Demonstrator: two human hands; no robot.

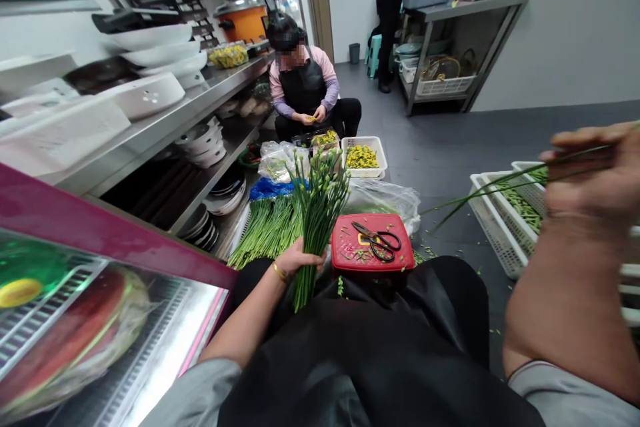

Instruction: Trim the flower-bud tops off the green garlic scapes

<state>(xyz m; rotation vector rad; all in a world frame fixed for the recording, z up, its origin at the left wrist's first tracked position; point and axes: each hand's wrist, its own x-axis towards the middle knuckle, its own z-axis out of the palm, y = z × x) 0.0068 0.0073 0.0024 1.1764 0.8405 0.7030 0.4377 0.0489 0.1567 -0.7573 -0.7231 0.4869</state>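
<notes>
My left hand (296,259) is wrapped round an upright bunch of flowering chives (320,197), green stems topped with pale buds. Far out to the right, my right hand (583,180), slightly blurred, has its fingers closed on a few long chive stems (475,197) that trail leftwards. Black-handled scissors (375,238) lie on a red lidded box (344,255) between my knees, among green clippings. Left of the bunch lies a thick pile of chive stems (267,227), with blue plastic at its far end.
White baskets (493,240) with cut green pieces stand at the right. Ahead, a seated person (305,80) handles yellow flowers beside a white basket of them (384,163). A steel shelf (215,90) with dishes runs along the left, near a glass-fronted case. Another person stands at a back table (435,12).
</notes>
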